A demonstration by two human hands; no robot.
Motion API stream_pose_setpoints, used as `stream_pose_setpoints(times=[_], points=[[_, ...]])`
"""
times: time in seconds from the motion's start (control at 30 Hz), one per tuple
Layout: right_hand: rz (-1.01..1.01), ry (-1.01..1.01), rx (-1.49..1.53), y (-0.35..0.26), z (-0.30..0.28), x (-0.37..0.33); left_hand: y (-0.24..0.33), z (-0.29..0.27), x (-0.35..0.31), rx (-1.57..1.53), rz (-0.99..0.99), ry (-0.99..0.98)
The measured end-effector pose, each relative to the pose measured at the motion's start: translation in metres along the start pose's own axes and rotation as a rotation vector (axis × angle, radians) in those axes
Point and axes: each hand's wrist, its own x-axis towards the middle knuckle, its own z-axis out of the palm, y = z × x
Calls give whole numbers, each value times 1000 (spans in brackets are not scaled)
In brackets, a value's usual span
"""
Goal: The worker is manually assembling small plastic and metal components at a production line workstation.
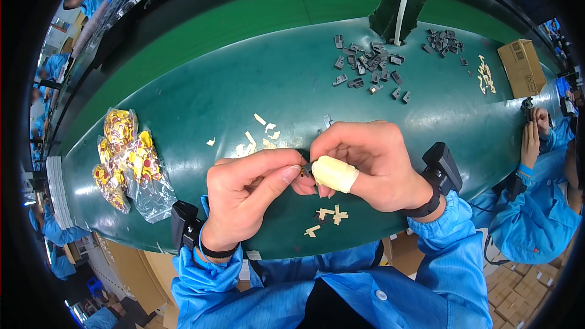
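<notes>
Over the green table, my left hand [247,192] and my right hand [375,164] meet at the fingertips. Between them they pinch a small dark part [307,169], mostly covered by the fingers; a bit of orange shows at its left side. Cream tape [336,174] wraps my right thumb. Just beyond my left hand lie several cream strips [250,144], and more cream strips [329,214] lie on the near side of the hands. A small clear piece [328,121] shows behind my right hand.
Dark grey plastic parts [372,64] lie scattered at the back, with another pile [443,42] farther right. Clear bags of yellow and red pieces [128,161] sit at left. A cardboard box [521,68] stands at far right, near a co-worker's hands [534,129]. A dark post [402,6] rises behind.
</notes>
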Motion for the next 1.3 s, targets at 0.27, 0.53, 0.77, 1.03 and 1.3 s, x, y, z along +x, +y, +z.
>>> stream_pose_setpoints(times=[0.27, 0.53, 0.77, 1.03, 1.3], points=[[2, -8, -3, -1, 0, 0, 1, -2, 1, -45, 5, -29], [27, -14, 62, -1, -1, 0, -3, -3, -1, -146, -21, -35], [70, -8, 78, -3, -2, 0, -3, -4, -2, -223, -59, -55], [22, -7, 86, 0, -2, -1, -2, -4, -1, -343, -97, -61], [13, 23, 92, 1, -3, 1, 2, -1, -1, -297, -105, 81]])
